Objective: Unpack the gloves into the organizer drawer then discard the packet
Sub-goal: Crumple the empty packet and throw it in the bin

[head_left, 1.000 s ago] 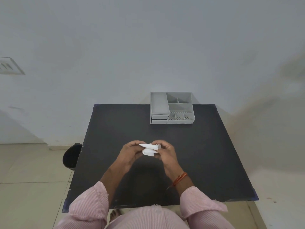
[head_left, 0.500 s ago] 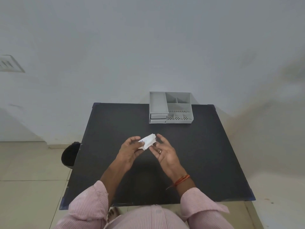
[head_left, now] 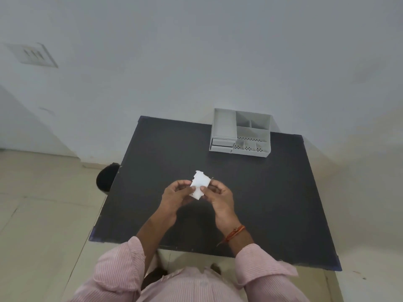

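Observation:
A small white packet [head_left: 199,184] with a ragged torn top edge is held upright above the middle of the black table [head_left: 283,203]. My left hand [head_left: 177,196] pinches its left side and my right hand [head_left: 219,198] pinches its right side. No glove shows outside the packet. The grey organizer [head_left: 241,132] stands at the table's far edge, well beyond my hands, with two small drawers [head_left: 222,144] at its front left, both pushed in.
A black bin [head_left: 106,177] stands on the tiled floor just left of the table. The wall rises right behind the organizer. A switch plate [head_left: 32,55] is on the wall at the far left.
My right hand, which had let go half a second ago, is back gripping the packet. The packet now stands upright with its torn edge on top. The view has shifted left.

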